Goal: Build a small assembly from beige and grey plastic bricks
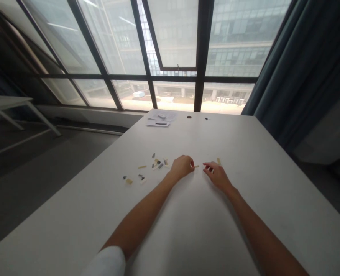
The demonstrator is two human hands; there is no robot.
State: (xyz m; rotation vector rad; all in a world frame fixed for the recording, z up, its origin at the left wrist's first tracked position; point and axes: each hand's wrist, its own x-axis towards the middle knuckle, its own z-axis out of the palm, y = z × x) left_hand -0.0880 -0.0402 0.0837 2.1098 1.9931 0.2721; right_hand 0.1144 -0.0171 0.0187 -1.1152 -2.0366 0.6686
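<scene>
My left hand (183,166) pinches a small tan brick-like piece (196,166) above the white table (204,222). Just to the right, my right hand (215,172) has its thumb and fingers apart, with nothing visible between them. A short gap separates its fingertips from the tan piece. Another flat yellowish piece (218,161) lies just beyond the right hand. Left of my left hand is a loose cluster of small grey, black, white and tan pieces (160,165). A thin tan strip (142,167) and a tan block (128,181) lie farther left.
Papers (161,119) with a dark strip on them lie at the table's far left corner. A round dark disc (189,117) and a small black-and-white item (207,119) are near the far edge. Windows stand behind, a blue curtain (279,69) at right.
</scene>
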